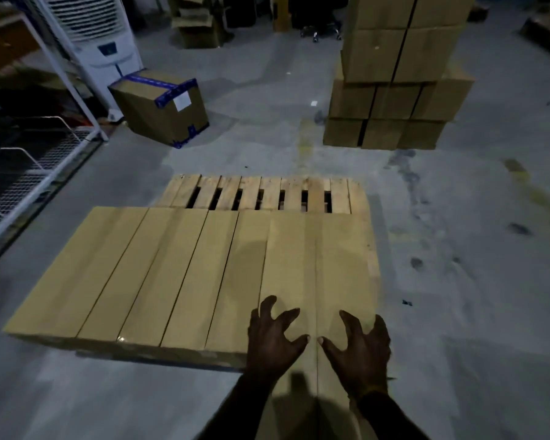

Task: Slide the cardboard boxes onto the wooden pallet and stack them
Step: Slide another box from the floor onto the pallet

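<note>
1. Cardboard boxes (pixel 159 274), long and narrow, lie side by side across the near part of the wooden pallet (pixel 267 193), whose far slats stay bare
2. Rightmost box (pixel 318 265) sits higher and extends toward the camera, under both hands
3. Left hand (pixel 272 339) and right hand (pixel 359 347) hover or rest on its top, fingers spread and bent, gripping nothing
4. Taped carton (pixel 162 106) stands near a white cooler (pixel 99 33); a tall box stack (pixel 394 84) rises far right on the concrete floor (pixel 458 249)

Bare forearms, a thin yellowish band (pixel 370 392) at the right wrist.
</note>
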The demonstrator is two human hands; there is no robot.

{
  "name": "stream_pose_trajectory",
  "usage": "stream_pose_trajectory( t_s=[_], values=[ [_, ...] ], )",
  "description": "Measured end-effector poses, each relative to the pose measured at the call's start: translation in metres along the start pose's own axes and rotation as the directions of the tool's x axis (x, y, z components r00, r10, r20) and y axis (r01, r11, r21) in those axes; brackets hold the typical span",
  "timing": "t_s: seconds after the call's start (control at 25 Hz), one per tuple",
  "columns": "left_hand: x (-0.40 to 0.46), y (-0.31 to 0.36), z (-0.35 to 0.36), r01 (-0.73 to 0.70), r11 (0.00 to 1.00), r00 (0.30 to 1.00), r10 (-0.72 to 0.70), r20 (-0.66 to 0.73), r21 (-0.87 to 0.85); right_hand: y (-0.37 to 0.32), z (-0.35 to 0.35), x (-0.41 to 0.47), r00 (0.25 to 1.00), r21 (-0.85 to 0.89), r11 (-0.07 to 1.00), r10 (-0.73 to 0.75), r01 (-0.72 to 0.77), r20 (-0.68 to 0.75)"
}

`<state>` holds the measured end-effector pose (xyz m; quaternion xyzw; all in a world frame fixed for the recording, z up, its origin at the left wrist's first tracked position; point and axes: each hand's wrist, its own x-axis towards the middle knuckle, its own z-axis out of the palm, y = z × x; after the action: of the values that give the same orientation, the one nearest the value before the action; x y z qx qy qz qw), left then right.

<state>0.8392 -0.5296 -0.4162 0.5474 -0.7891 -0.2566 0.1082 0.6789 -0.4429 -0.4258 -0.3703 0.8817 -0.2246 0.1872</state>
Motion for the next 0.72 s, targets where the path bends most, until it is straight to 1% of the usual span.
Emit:
stream_pose_trajectory(
  t_s=[0.08,0.2,0.36,0.56,0.64,0.72],
  values=[
    [0.024,-0.029,0.024,0.003,0.999,1.000,-0.003,-0.009,-0.034,0.007,0.039,0.021,1.000,0.037,0.999,-0.002,0.001,0.022],
    [0.056,-0.060,0.053,-0.013,0.999,1.000,0.014,0.025,-0.047,0.019,0.081,0.048,0.999,0.047,0.999,-0.007,0.005,0.050],
    [0.077,-0.080,0.080,-0.014,0.997,0.998,0.018,0.061,-0.073,0.039,0.113,0.065,0.998,-0.004,1.000,-0.024,0.024,0.060],
    [0.095,-0.094,0.105,0.020,0.998,0.995,-0.014,0.098,-0.067,0.058,0.147,0.085,0.996,0.019,1.000,-0.016,0.014,0.085],
    [0.098,-0.099,0.113,0.017,0.999,0.989,-0.013,0.145,-0.028,0.065,0.159,0.089,0.993,0.004,1.000,-0.013,0.012,0.113],
    [0.099,-0.105,0.120,-0.011,0.997,0.970,-0.007,0.242,0.076,0.073,0.168,0.090,0.987,-0.028,0.999,-0.022,0.027,0.162]
  ],
)
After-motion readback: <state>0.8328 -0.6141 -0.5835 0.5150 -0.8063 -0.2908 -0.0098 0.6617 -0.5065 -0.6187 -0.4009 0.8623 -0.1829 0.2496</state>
